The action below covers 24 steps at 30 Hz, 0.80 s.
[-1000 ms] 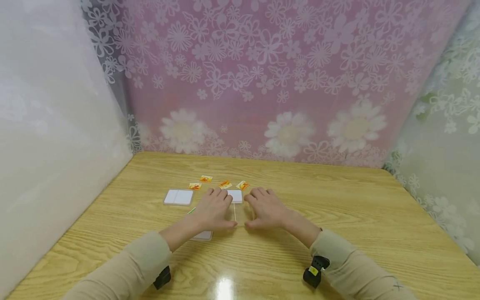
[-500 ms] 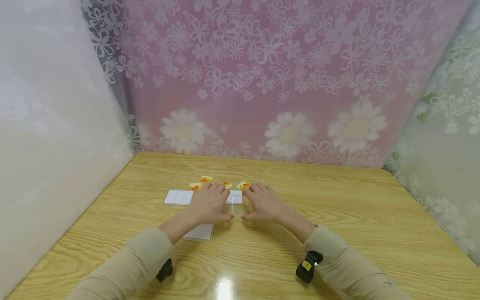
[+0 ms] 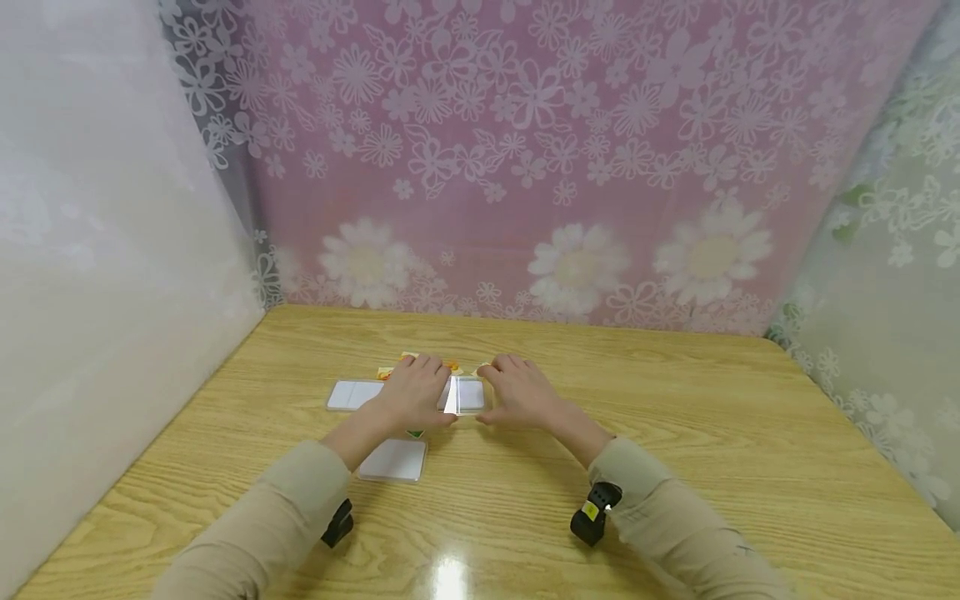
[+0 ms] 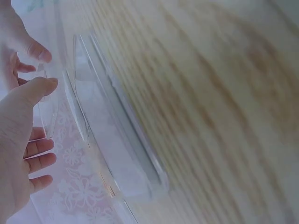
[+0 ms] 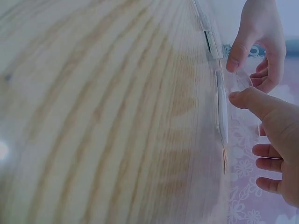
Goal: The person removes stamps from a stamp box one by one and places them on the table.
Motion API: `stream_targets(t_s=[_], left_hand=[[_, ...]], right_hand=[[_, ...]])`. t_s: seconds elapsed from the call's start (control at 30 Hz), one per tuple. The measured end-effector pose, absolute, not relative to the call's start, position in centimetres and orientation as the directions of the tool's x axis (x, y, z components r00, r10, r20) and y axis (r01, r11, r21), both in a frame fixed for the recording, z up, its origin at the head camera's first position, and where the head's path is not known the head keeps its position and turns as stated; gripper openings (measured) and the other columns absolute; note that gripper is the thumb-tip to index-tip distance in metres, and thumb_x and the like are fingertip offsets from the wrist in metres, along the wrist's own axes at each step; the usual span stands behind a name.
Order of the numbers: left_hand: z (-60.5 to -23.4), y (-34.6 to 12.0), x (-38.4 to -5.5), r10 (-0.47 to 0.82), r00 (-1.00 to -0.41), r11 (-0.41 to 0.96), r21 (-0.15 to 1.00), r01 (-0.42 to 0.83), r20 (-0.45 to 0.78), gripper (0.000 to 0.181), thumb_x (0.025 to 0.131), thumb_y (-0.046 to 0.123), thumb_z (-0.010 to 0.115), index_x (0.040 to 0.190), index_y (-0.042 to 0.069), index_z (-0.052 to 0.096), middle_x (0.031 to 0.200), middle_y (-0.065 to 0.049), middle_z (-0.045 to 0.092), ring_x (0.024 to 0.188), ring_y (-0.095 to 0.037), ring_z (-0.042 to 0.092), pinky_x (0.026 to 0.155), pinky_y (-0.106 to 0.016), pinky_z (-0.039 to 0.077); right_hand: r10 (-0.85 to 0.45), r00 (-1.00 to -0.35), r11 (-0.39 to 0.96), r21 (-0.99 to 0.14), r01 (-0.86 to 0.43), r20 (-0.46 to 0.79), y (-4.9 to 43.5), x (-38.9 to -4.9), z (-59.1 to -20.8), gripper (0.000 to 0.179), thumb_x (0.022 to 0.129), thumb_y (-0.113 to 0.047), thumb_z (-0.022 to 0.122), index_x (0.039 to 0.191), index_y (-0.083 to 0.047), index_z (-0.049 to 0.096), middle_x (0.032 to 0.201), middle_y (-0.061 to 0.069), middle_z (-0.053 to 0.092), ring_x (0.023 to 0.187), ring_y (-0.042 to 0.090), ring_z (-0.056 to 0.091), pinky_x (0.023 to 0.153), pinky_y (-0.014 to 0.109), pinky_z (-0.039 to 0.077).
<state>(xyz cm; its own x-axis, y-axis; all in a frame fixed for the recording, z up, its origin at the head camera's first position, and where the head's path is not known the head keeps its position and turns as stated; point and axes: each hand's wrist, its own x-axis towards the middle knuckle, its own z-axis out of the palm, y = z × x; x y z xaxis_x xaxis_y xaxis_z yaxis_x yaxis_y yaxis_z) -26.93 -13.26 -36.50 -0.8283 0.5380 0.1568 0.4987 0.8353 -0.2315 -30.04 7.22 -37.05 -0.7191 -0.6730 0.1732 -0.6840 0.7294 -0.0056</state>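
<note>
My left hand [image 3: 408, 396] and right hand [image 3: 521, 398] hold a clear plastic cover [image 3: 452, 397] between them, thumbs at its near edge and fingers toward the far side. Glare streaks its surface. Behind and below it lies a flat white case [image 3: 472, 395], which the cover overlaps in the head view. The left wrist view shows the transparent cover [image 4: 49, 119] raised off the table, pinched near the left thumb [image 4: 44, 86]. In the right wrist view the right thumb [image 5: 243, 97] meets the cover's edge, with the left hand [image 5: 266, 37] opposite.
Another white case [image 3: 348, 395] lies at the left, and a third white case [image 3: 393, 461] is nearer the body. A green corner [image 3: 415, 433] shows beneath the left hand. Small yellow-orange cards [image 3: 455, 367] lie behind the hands, partly hidden. A curtained wall [image 3: 525, 167] closes the back.
Both hands have moved away from the body with the clear cover, toward the white case behind. The cover now catches a bright glare, and the near white case shows more fully.
</note>
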Motion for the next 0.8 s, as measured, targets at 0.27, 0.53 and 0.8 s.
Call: stream_targets(t_s=[0.27,0.53,0.8], left_hand=[[-36.8,-13.7,-27.8,0.515,-0.848,0.85,-0.201,0.486,0.125,0.066,0.077,0.058,0.064,0.116,0.005,0.055,0.108,-0.006,0.054,0.102,-0.024,0.05,0.09,-0.04,0.04],[-37.0,-14.1,-28.4,0.489,-0.868,0.868,-0.148,0.474,0.09,0.067,0.077,0.057,0.063,0.119,0.005,0.055,0.11,-0.006,0.054,0.104,-0.023,0.049,0.091,-0.041,0.039],[-37.2,-14.1,-28.8,0.469,-0.882,0.879,-0.125,0.46,0.049,0.068,0.078,0.056,0.063,0.122,0.005,0.053,0.112,-0.007,0.052,0.105,-0.024,0.049,0.092,-0.042,0.038]], right_hand=[[-0.652,-0.746,0.75,-0.027,-0.661,0.138,6.6,-30.6,-37.2,0.067,0.075,-0.047,0.072,0.128,-0.011,0.052,0.109,0.006,0.05,0.1,0.022,0.046,0.086,0.042,0.04],[-0.647,-0.756,0.755,-0.055,-0.653,0.096,6.1,-31.2,-37.3,0.067,0.076,-0.047,0.072,0.129,-0.011,0.051,0.113,0.007,0.049,0.105,0.024,0.045,0.088,0.043,0.039],[-0.639,-0.767,0.765,-0.058,-0.641,0.057,5.7,-31.8,-37.5,0.067,0.076,-0.048,0.07,0.129,-0.012,0.051,0.113,0.006,0.049,0.102,0.023,0.044,0.088,0.043,0.038]])
